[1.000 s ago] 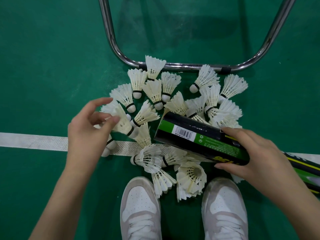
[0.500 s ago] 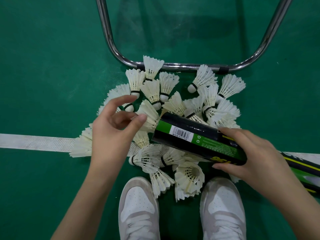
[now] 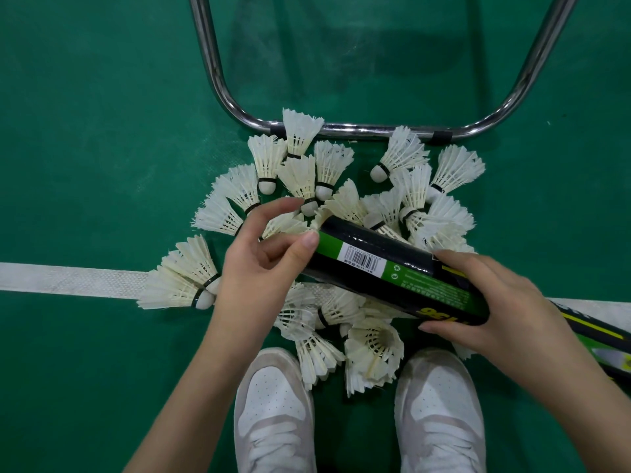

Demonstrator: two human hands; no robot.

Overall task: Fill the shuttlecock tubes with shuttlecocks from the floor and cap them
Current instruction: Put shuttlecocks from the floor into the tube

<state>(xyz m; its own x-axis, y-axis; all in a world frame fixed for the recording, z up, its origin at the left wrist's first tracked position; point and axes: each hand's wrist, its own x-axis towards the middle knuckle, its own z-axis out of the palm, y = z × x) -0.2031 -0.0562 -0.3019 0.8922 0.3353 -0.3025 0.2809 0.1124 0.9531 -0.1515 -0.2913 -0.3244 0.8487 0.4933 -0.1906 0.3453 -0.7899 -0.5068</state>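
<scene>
Green court floor (image 3: 85,148), shuttlecocks (image 3: 300,131) heaped between chrome frame (image 3: 358,129) and shoes. Tube (image 3: 392,271) lies slanted, open mouth far-left, base near-right. Right hand (image 3: 491,308) clamps fingers round the base end. Left hand (image 3: 259,264) sits at the mouth, nearer it; fingers curled, thumb on the rim, apparently feeding a shuttlecock in; hold unclear.

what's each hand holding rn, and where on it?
Right hand grips the black-green tube round its lower body. Left hand holds a shuttlecock at the tube's open mouth; where it grips is hidden.
</scene>
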